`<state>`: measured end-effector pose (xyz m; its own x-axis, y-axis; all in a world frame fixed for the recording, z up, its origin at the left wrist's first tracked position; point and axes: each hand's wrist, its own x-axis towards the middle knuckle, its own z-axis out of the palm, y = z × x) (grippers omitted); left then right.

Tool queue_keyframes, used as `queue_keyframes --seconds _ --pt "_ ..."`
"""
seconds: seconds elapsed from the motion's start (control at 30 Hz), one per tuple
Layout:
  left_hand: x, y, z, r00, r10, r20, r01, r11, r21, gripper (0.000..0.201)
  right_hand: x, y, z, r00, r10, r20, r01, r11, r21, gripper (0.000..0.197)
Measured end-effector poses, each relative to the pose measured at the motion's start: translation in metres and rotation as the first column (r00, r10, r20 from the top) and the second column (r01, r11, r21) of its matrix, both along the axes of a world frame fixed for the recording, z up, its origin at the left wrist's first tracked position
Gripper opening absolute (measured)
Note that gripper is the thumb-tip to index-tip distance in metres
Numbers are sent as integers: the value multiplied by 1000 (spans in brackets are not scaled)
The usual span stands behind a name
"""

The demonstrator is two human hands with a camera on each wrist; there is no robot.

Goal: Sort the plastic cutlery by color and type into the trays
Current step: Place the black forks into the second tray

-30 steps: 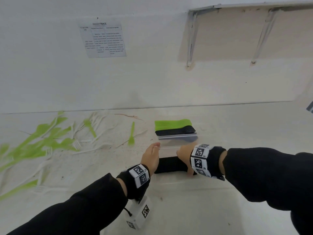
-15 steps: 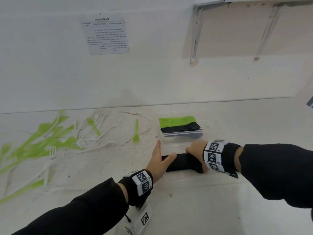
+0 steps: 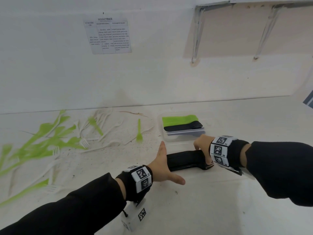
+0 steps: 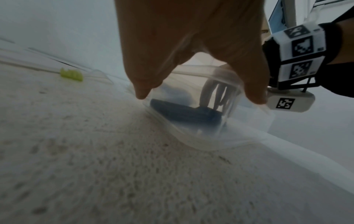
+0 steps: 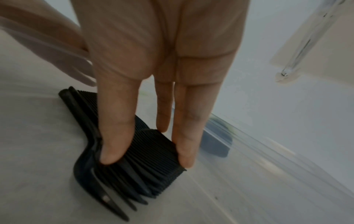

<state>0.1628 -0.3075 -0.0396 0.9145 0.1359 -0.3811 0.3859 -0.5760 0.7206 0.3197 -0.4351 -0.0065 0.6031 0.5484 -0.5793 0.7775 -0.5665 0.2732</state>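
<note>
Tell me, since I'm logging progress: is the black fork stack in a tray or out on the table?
In. The black fork stack lies inside a clear tray; right hand grips it there.

The head view is bright and evenly lit, with soft shadows under both forearms; wide-angle distortion bends the wall lines, and the green forks (image 3: pixel 33 146) at the left edge smear into streaks. Both wrist views are dimmer, bluish and grainy. The left hand (image 4: pixel 191 45) looms dark and soft in the upper frame. Streaky blur crosses the lower right of the right wrist view.
</note>
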Motion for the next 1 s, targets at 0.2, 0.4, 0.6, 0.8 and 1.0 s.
queue_keyframes --seconds 0.2,0.4,0.6,0.8,1.0 --pt "1 0 3 1000 2 2 -2 1000 6 140 4 2 0 990 -135 -27 137 985 104 65" --pt "2 3 0 1000 9 22 -9 1000 -6 140 1 -1 5 963 -264 -44 268 945 190 60" --pt "2 1 -6 997 41 66 -38 998 -47 140 -2 -1 -18 941 -338 6 327 914 242 55" --pt "1 1 -13 994 87 70 -78 988 -130 147 -15 -2 -5 906 -417 -79 422 868 262 71" --pt "-1 2 -14 992 96 78 -84 986 -147 139 -2 -25 -18 926 -375 42 352 899 261 64"
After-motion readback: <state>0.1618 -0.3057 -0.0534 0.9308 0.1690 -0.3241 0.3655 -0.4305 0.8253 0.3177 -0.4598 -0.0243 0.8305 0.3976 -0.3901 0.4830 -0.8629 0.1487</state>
